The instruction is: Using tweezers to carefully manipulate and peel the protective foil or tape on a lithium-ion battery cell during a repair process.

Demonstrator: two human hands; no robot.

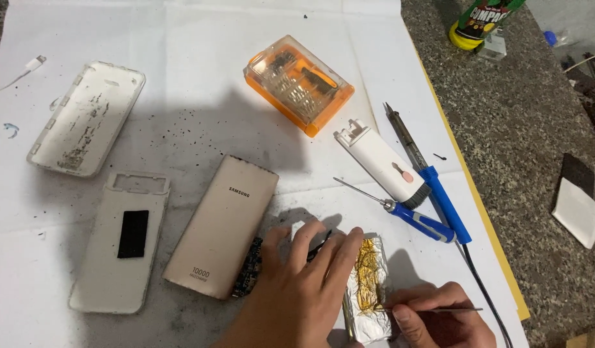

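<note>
One white paper sheet (201,122) covers speckled stone counter (536,161).

Your speckled stone counter (536,135) carries a white paper sheet (201,109). Right of that sheet lie a spray can (481,19) and a white pad (577,209).

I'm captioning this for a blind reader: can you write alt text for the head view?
The left hand presses a foil-wrapped battery pack on white paper while the right hand works a thin metal tool at it. Nearby lie a gold power bank shell and blue screwdriver.
</note>
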